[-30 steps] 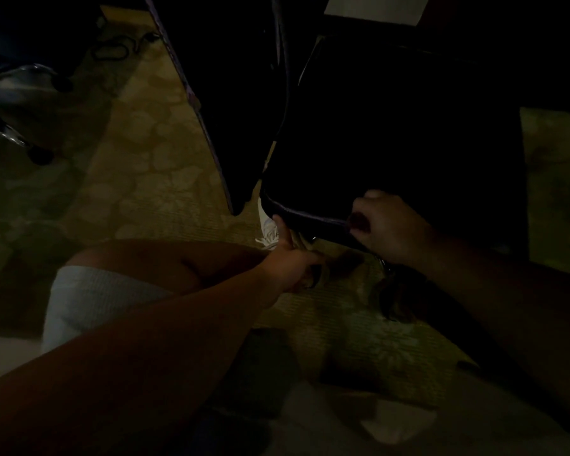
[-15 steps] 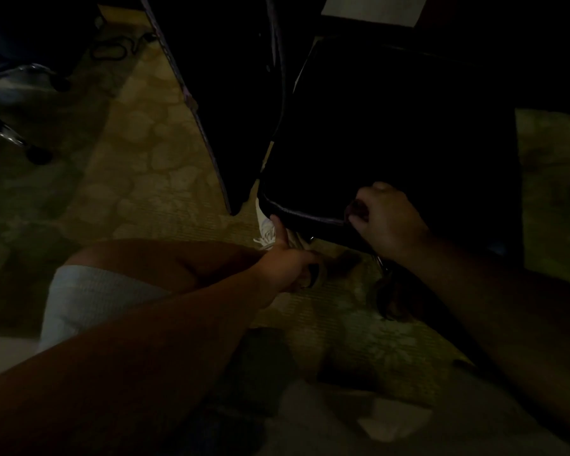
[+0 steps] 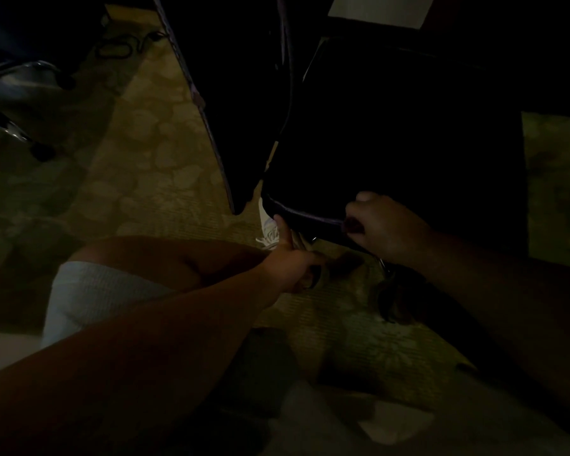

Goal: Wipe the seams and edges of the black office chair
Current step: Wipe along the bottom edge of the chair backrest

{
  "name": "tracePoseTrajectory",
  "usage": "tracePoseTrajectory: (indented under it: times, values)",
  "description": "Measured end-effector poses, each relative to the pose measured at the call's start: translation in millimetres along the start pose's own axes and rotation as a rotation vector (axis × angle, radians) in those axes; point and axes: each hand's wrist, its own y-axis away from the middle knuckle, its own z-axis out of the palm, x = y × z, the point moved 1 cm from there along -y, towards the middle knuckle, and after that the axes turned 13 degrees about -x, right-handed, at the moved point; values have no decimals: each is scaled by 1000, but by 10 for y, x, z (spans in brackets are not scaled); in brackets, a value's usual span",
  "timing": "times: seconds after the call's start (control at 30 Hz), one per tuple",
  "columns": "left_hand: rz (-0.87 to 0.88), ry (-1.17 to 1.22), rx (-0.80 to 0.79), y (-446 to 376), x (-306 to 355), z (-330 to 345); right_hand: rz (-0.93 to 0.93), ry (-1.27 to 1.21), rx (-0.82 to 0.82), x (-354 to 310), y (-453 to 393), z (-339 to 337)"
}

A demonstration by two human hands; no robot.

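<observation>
Landmark: the black office chair (image 3: pixel 395 133), its seat in the upper right of the view, its front seam (image 3: pixel 310 217) a faint pale line along the near edge.

Second chair: far left of the landmark, only chrome legs and castors (image 3: pixel 20 103) show; so two chairs, counted.

Carpet: patterned floor (image 3: pixel 139 153) left of the landmark and under it.

Knee: one bare knee with a white cloth hem (image 3: pixel 93 291), below and left of the landmark.

Shoe: one white laced shoe (image 3: pixel 267 232), just under the seat's left corner.

Left hand: left hand (image 3: pixel 293 261) is below the seat's left corner, thumb raised and touching the seam, other fingers curled under; I cannot tell if they hold something.

Right hand: right hand (image 3: pixel 385 225) sits on the front seam, right of the left hand, fingers curled tight. A cloth inside it is not visible, too dark to say.

Change: compared with a second ago, the right hand has crept slightly up and back along the seam; the left hand has stayed in place.

Meaning: I judge the front edge is being worked now, slowly; the other seams are likely still to do.

Count: two hands, two chairs, one shoe, one knee.
</observation>
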Motion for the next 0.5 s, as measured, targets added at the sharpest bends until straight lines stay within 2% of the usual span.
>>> tracePoseTrajectory:
  times: [0.1,0.13,0.23,0.3,0.4,0.5]
  values:
    - [-40,19,-20,44,52,49,158,-53,163,87,-18,-55]
    - [-37,6,-11,65,72,66,157,-50,149,82,-25,-50]
    - [-3,-93,54,171,119,110,4,8,-8,-12,-43,11]
    - [-8,-103,60,187,115,101,13,2,17,-24,-52,13]
    - [-19,-105,68,203,130,117,168,-77,149,38,-48,-28]
    - [-17,-96,64,136,89,69,42,-21,34,-6,-56,9]
